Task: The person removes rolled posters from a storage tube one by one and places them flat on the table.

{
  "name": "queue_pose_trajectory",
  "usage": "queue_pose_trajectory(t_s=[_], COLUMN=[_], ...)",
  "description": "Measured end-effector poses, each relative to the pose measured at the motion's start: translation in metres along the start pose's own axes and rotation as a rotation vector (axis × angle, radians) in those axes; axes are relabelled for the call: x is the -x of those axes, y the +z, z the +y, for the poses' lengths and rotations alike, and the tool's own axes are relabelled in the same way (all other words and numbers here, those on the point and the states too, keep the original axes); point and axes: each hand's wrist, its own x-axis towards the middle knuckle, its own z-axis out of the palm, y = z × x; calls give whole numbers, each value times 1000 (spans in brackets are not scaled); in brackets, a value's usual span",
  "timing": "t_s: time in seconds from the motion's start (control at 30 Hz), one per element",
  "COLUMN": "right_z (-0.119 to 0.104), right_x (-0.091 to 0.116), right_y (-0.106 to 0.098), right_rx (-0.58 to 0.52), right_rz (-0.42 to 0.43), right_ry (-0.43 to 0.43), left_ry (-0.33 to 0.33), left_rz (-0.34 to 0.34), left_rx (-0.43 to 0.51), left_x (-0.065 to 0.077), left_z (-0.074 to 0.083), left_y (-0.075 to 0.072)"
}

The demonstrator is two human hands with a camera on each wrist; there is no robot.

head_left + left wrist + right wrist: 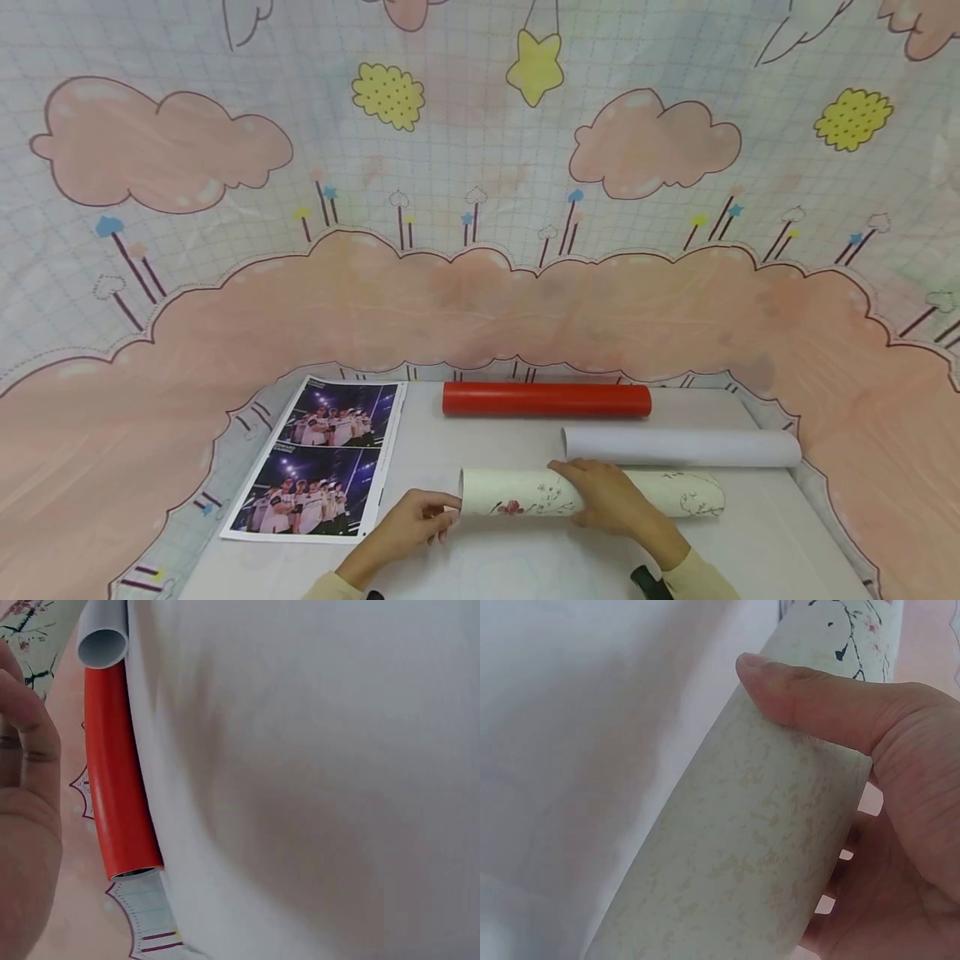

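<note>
A cream paper roll (525, 493) with red blossoms and dark twigs lies crosswise at the front in the head view. My right hand (609, 498) grips it around the middle. In the right wrist view, the thumb (810, 701) crosses the roll (727, 847) while the other fingers go round its far side, partly hidden. At the roll's left end, my left hand (412, 521) pinches the rim between thumb and forefinger. Bent fingers of the left hand (26, 765) show at the edge of the left wrist view, with a corner of the patterned roll (34, 637) beyond them.
Behind the patterned roll lie a white roll (682, 448) on the right and a red roll (547, 400) farther back. A printed sheet with two group photos (315, 458) lies flat on the left of the white table (525, 562). A cloud-patterned cloth (480, 308) hangs behind.
</note>
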Motion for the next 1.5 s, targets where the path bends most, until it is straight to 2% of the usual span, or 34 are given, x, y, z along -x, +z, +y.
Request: queue_pose_trajectory(t_s=[0.17,0.3,0.53,0.63,0.7,0.73,0.9,1.0,1.1,1.2,1.37,1.5], right_z=[4,6,8,8,8,9,9,8,7,6,5,4], right_x=[2,3,7,8,7,7,5,4,3,3,3,4], right_y=[2,3,1,1,1,1,2,2,2,4,5,5], right_rx=[-2,2,-7,-23,-27,-24,-12,-6,1,5,7,-4], right_rz=[-13,-15,-22,-30,-33,-32,-22,-15,-9,-6,3,10], right_ry=[0,-14,11,13,14,12,16,14,6,7,8,3], left_ry=[54,78,267,285,250,216,8,-44,-61,-66,-57,-82], left_rz=[-35,-57,-50,-39,-33,-36,-82,-112,-80,-18,63,121], left_rx=[-109,-134,-326,-350,-329,-289,-11,93,114,127,95,75], left_x=[-2,-4,-10,-9,-8,-8,-6,-7,-8,-9,-10,-10], left_z=[3,4,4,4,3,3,5,7,7,8,9,9], left_y=[-4,-2,5,7,7,7,8,11,15,18,21,22])
